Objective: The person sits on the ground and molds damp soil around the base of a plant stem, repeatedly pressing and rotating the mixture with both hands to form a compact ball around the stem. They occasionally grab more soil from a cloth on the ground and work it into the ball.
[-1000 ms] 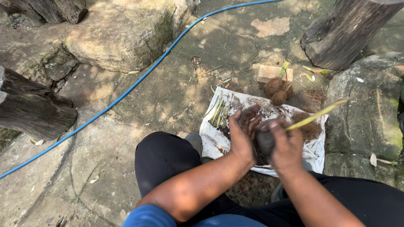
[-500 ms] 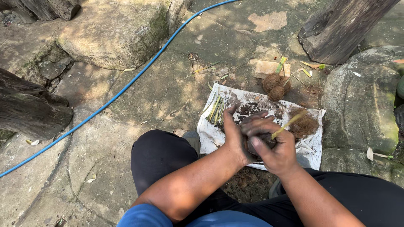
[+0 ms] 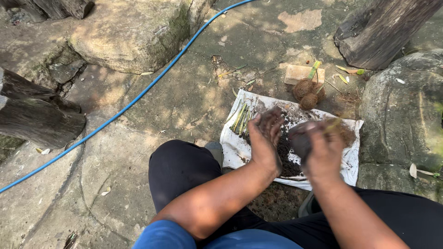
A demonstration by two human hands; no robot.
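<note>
Soil ball (image 3: pixel 302 140), dark and crumbly, sits clenched in my right hand (image 3: pixel 323 147), with a thin yellow-green shoot (image 3: pixel 333 123) sticking out toward 1 o'clock; the hand is blurred, so its exact shape I cannot tell. Half a second ago both hands were pressed together around that lump. Now my left hand (image 3: pixel 266 138) has come away and stands released, palm open and fingers spread, dusted with dirt, just beside the ball at its 9 o'clock. I judge the squeezing has paused and the lump holds by itself.

Under both hands lies a white woven sack (image 3: pixel 233 147), wrinkled and flat on the ground, strewn with loose black compost (image 3: pixel 286 152). At 10 o'clock on it rests a bundle of slim green stalks (image 3: pixel 241 117). Beyond the sack, at 12 o'clock, two fibrous brown root balls (image 3: pixel 307 92) lean against a pale brick (image 3: pixel 297 73). Rough grey stone (image 3: pixel 129 32) and a smooth blue hose (image 3: pixel 138 99) lie farther out at 10 o'clock.
</note>
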